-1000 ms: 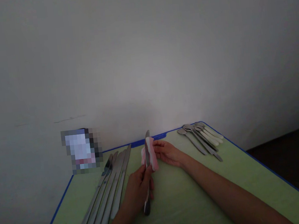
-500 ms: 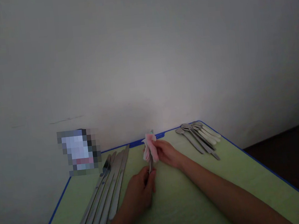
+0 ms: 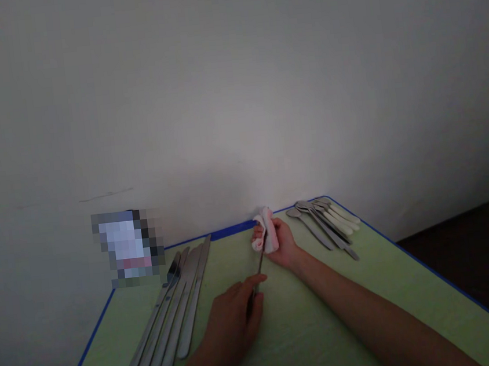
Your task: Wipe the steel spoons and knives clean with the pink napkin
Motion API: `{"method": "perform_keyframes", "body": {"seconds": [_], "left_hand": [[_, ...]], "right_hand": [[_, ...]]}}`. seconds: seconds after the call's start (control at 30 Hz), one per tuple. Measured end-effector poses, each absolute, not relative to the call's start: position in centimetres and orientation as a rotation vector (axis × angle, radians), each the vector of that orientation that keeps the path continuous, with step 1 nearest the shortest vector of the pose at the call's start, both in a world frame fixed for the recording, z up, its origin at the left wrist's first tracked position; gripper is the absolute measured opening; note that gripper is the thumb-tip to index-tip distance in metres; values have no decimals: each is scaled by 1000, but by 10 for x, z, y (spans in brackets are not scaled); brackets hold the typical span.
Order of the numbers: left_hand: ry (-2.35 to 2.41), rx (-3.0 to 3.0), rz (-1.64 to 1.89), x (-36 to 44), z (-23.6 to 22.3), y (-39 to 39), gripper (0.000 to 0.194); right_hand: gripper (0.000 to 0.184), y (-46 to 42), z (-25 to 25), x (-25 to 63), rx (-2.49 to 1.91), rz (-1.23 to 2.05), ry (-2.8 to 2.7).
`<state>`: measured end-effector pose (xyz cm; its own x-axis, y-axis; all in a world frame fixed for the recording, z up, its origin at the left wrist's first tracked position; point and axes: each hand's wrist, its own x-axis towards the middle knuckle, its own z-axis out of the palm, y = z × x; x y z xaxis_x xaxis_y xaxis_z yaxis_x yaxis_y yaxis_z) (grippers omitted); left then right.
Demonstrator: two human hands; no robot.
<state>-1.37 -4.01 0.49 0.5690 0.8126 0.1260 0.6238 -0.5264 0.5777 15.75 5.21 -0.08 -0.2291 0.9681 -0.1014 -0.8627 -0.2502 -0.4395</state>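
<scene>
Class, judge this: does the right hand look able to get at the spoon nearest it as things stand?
Probably yes: nothing visible lies between the right hand and the spoon, though it would first have to release the cloth.

Worn on the head at the near side of the table (image 3: pixel 313 339), from above its top. Looks forward and down across it — somewhat askew to the far edge — with the frame's upper half given to the wall (image 3: pixel 235 91) beyond. Near enough to take in left hand (image 3: pixel 234 315) and right hand (image 3: pixel 285 245) over the table, yet cuts off its near edge.
</scene>
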Motion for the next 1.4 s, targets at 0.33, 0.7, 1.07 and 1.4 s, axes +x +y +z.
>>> {"method": "perform_keyframes", "body": {"seconds": [0.33, 0.7, 1.07, 1.4], "left_hand": [[1139, 2563, 670, -11, 1, -45, 36], [1043, 2766, 471, -18, -4, -43, 41], [1026, 2807, 457, -17, -5, -41, 43], [954, 2855, 393, -21, -7, -40, 53]], "right_hand": [[24, 48, 5, 155, -449, 1780, -384], [28, 50, 4, 153, -463, 1813, -361], [23, 40, -1, 147, -639, 1776, -762], [35, 57, -2, 155, -538, 1708, -218]]}}
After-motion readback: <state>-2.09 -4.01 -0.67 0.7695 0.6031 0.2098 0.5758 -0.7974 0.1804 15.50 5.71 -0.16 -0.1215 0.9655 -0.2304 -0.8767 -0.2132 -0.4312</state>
